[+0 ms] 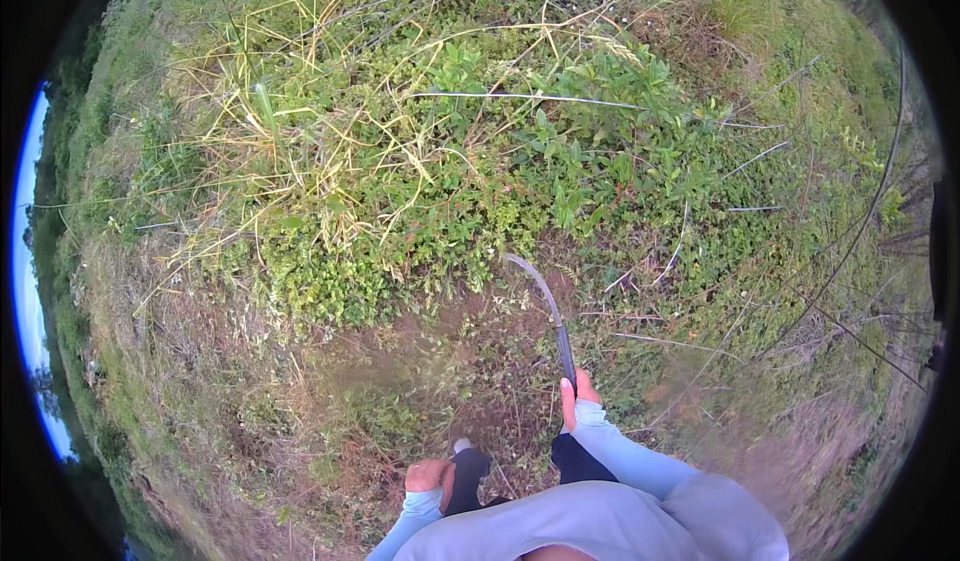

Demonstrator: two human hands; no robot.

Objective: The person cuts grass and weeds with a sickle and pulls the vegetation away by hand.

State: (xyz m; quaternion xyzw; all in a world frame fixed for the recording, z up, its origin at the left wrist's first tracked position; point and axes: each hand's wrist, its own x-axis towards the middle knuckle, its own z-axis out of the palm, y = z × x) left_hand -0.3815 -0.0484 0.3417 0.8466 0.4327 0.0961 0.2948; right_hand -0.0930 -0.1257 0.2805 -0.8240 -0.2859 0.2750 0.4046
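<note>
My right hand (578,394) is closed around the dark handle of a sickle (556,309), out in front of my right leg. The curved blade points away from me and bends left, its tip at the edge of low green weeds (337,283). My left hand (429,477) hangs beside my left knee; its fingers are partly hidden, and no object shows in it. Both forearms wear light blue sleeves. Beyond the blade, leafy green plants (592,148) grow thickly, with yellowed grass stalks (337,163) lying over them on the left.
A long pale stalk (532,97) lies across the plants ahead. Thin dark stems (862,223) arch up on the right. Short, dry growth and brown soil (442,321) lie before my feet. Trees and sky show at the far left rim.
</note>
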